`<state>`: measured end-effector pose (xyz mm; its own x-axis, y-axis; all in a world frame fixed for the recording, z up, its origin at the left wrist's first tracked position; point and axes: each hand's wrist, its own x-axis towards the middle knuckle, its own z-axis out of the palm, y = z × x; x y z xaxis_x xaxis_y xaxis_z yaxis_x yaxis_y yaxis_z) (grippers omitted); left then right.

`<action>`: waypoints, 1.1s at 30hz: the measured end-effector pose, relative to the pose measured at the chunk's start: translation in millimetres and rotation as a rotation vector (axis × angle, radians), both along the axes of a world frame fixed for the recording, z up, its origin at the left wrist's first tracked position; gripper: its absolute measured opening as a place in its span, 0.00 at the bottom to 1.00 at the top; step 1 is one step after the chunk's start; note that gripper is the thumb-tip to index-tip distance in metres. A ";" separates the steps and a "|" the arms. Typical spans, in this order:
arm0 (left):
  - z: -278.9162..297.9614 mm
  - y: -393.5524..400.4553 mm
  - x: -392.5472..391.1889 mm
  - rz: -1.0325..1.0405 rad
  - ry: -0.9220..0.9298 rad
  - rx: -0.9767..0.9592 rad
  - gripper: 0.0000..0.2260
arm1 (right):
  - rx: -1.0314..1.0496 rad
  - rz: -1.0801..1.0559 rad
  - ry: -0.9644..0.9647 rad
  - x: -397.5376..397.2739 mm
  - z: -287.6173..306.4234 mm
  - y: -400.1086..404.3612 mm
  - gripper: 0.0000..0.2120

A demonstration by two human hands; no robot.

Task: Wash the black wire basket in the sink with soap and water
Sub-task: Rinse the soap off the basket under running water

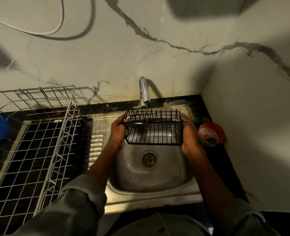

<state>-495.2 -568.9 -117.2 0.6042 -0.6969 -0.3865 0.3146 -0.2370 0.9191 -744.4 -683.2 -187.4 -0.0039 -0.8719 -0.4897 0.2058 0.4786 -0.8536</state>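
Showing a black wire basket, rectangular with thin parallel bars, over the sink. Left hand grips its 9 o'clock end, right hand its 3 o'clock end.

Dim warm light; soft shadows behind tap on wall; wide-angle bending at edges; slight blur.

Between my fingertips I see the black wire basket: thin coated metal rods, matt. Below my fingers, the sink is brushed steel, dull and stained. Beyond my fingertips, the faucet is polished, glossy metal.
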 end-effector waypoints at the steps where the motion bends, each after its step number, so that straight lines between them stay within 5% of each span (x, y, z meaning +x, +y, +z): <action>1: -0.2 3.9 0.0 0.022 -0.010 -0.008 0.12 | 0.006 0.005 -0.052 3.9 -12.2 -4.3 0.33; 5: 0.5 19.3 6.7 0.148 -0.026 -0.029 0.13 | -0.102 0.032 0.005 43.9 78.5 50.3 0.33; 11: 5.2 61.0 23.0 0.221 -0.101 -0.007 0.21 | -0.129 0.253 0.072 66.9 110.6 61.9 0.08; 14: 3.8 76.7 31.6 0.187 -0.127 0.034 0.21 | -0.116 0.359 0.099 80.1 120.0 62.0 0.03; 23: 14.9 116.1 17.7 0.212 -0.336 0.084 0.19 | -0.250 0.500 0.085 114.7 130.5 54.2 0.01; 33: 4.9 136.9 14.6 0.107 0.097 0.094 0.07 | -0.371 0.728 0.149 81.7 116.5 58.0 0.18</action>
